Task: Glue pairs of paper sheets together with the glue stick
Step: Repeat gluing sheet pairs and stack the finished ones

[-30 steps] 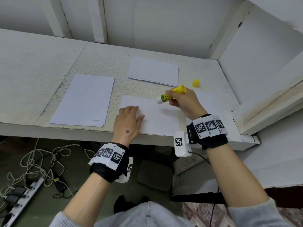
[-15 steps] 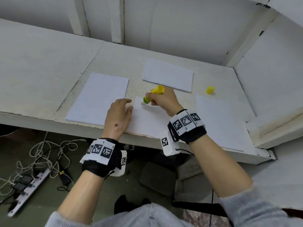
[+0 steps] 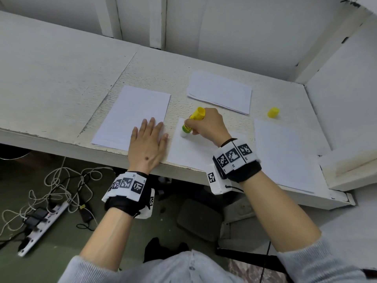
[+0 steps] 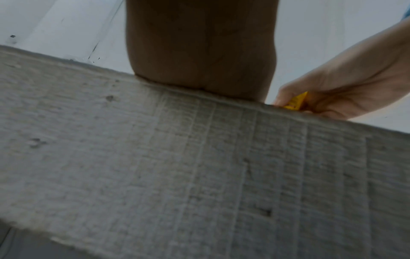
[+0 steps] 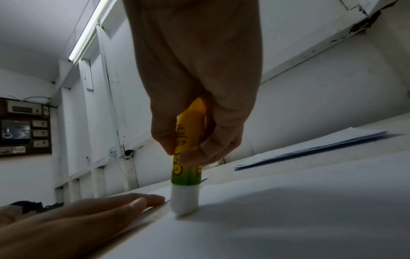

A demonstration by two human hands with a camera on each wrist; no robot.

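Observation:
My right hand (image 3: 204,124) grips a yellow and green glue stick (image 3: 192,121) and holds its white tip down on the near-left part of a white paper sheet (image 3: 189,152) at the table's front edge. In the right wrist view the glue stick (image 5: 187,168) stands almost upright with its tip on the paper sheet (image 5: 288,219). My left hand (image 3: 148,142) lies flat, fingers straight, just left of that sheet, with its fingertips on the near corner of the left paper stack (image 3: 132,117). The yellow cap (image 3: 273,112) sits apart at the back right.
A second paper stack (image 3: 220,91) lies behind the glue stick and another sheet (image 3: 285,156) lies at the right. A raised white ledge (image 3: 346,166) borders the right end of the white table (image 3: 61,78). Cables and a power strip (image 3: 40,221) lie on the floor.
My right hand has carried the glue stick leftward across the sheet to its left part and tipped it more upright. My left hand has slid left, off the sheet and onto the left stack's corner.

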